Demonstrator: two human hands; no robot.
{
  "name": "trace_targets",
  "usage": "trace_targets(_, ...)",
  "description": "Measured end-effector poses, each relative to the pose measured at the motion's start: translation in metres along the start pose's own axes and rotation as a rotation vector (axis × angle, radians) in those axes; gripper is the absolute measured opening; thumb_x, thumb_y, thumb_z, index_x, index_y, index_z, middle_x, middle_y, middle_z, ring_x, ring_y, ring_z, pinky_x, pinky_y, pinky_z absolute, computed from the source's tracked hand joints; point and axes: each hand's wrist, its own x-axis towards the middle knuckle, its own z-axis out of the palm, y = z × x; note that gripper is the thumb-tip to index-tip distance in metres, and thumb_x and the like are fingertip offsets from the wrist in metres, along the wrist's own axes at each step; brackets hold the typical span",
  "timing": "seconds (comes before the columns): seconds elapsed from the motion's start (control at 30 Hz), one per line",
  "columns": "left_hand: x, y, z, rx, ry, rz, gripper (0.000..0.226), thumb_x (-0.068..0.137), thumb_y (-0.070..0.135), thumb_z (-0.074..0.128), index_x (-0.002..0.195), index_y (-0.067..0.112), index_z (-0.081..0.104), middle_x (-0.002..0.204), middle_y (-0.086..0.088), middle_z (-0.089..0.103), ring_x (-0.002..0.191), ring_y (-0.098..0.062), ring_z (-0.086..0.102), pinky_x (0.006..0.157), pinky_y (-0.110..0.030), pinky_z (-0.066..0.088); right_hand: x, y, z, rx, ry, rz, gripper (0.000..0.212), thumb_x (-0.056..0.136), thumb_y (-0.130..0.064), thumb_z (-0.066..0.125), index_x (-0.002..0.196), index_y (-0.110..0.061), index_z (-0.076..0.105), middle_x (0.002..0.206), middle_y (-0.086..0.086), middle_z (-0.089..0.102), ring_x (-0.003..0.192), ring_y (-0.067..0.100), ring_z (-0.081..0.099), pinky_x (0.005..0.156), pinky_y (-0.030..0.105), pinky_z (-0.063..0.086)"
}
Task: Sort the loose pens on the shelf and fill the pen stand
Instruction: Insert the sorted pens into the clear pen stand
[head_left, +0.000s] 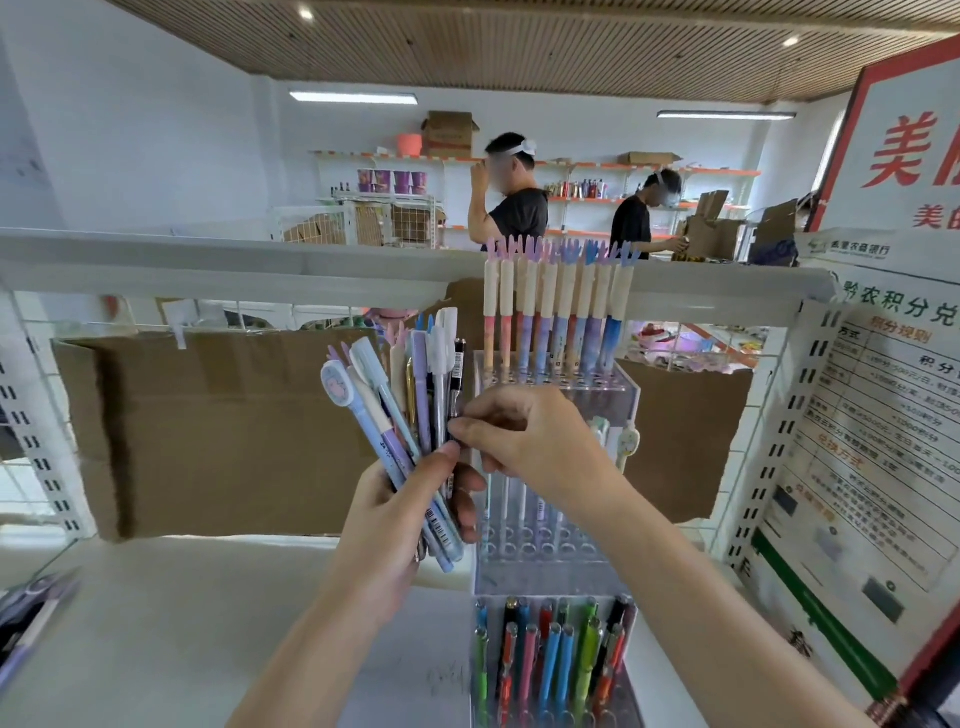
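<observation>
Head view: left hand (395, 514) grips a fanned bundle of slim pastel plastic pens (410, 415) above the white shelf (182, 623), right hand (519, 436) pinching one beside the clear acrylic tiered pen stand (550, 519) at its right edge; smooth barrels risk slipping.

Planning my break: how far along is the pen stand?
Done: the back row of the clear pen stand holds a line of bunny-topped pens, and the front tier has coloured click pens. In hand: the left hand grips a fanned bunch of pens; the right hand pinches one. Left: empty holes in the middle tier.
</observation>
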Motion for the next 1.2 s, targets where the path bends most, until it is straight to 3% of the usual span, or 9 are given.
trace_targets(0.13,-0.004,-0.008,-0.012,-0.002,0.084,-0.069,0.019,0.092,0.011,0.052,0.081,0.005,0.066,0.063,-0.012,0.065,0.048,-0.021,0.06,0.043,-0.03,0.05,-0.008,-0.002,0.006,0.066,0.043,-0.013,0.014,0.087,-0.021,0.066,0.073,-0.022,0.063,0.051,-0.009,0.061,0.049,0.0,0.053,0.059,0.021,0.044)
trace_targets(0.27,-0.018,-0.027,-0.028,0.027,0.14,-0.153,0.013,0.088,0.013,0.056,0.082,0.001,0.059,0.065,-0.011,0.064,0.043,-0.018,0.052,0.043,-0.028,0.047,-0.031,0.002,0.004,0.125,0.124,-0.031,0.009,0.088,-0.015,0.064,0.079,-0.013,0.063,0.057,-0.001,0.065,0.051,0.007,0.06,0.06,0.019,0.051)
trace_targets(0.37,-0.032,-0.041,-0.038,0.056,0.139,-0.195,0.013,0.084,0.015,0.058,0.077,0.005,0.056,0.061,-0.007,0.056,0.042,-0.016,0.046,0.043,-0.029,0.045,-0.051,0.012,0.003,0.076,0.132,0.003,0.014,0.088,-0.013,0.064,0.075,-0.016,0.06,0.057,-0.002,0.066,0.051,0.005,0.061,0.058,0.014,0.049)
trace_targets(0.47,-0.044,-0.052,-0.042,0.045,0.149,-0.226,0.015,0.084,0.013,0.057,0.071,0.007,0.055,0.057,-0.006,0.053,0.04,-0.016,0.045,0.041,-0.028,0.043,-0.074,0.027,0.003,0.031,0.142,0.059,0.017,0.086,-0.014,0.066,0.072,-0.02,0.059,0.061,0.0,0.068,0.055,0.008,0.063,0.062,0.018,0.053)
trace_targets(0.63,-0.062,-0.069,-0.045,0.035,0.156,-0.249,0.015,0.072,0.02,0.06,0.072,0.006,0.054,0.057,-0.006,0.051,0.04,-0.019,0.043,0.04,-0.029,0.041,-0.117,0.053,-0.009,-0.037,0.285,0.12,0.013,0.084,-0.014,0.066,0.072,-0.016,0.061,0.064,-0.005,0.068,0.057,0.004,0.064,0.063,0.016,0.052)
trace_targets(0.9,-0.072,-0.081,-0.043,0.011,0.132,-0.284,0.018,0.074,0.023,0.057,0.068,0.007,0.053,0.057,-0.005,0.05,0.04,-0.016,0.043,0.039,-0.026,0.041,-0.157,0.109,-0.02,-0.275,0.392,0.214,0.013,0.082,-0.016,0.069,0.072,-0.019,0.061,0.062,-0.01,0.067,0.057,0.005,0.063,0.06,0.017,0.05)
trace_targets(1.1,-0.074,-0.083,-0.041,0.015,0.093,-0.298,0.021,0.071,0.021,0.075,0.066,0.01,0.058,0.056,-0.004,0.052,0.038,-0.016,0.042,0.04,-0.026,0.041,-0.162,0.147,-0.013,-0.386,0.398,0.234,0.008,0.082,-0.012,0.07,0.078,-0.014,0.063,0.066,-0.006,0.067,0.061,0.008,0.064,0.063,0.018,0.047)
trace_targets(1.2,-0.073,-0.082,-0.038,-0.005,0.123,-0.287,0.018,0.073,0.021,0.058,0.073,0.005,0.051,0.054,-0.002,0.051,0.037,-0.014,0.041,0.039,-0.025,0.041,-0.16,0.159,-0.008,-0.381,0.388,0.251,0.008,0.082,-0.008,0.069,0.079,-0.012,0.064,0.068,0.0,0.068,0.064,0.015,0.065,0.064,0.016,0.044)
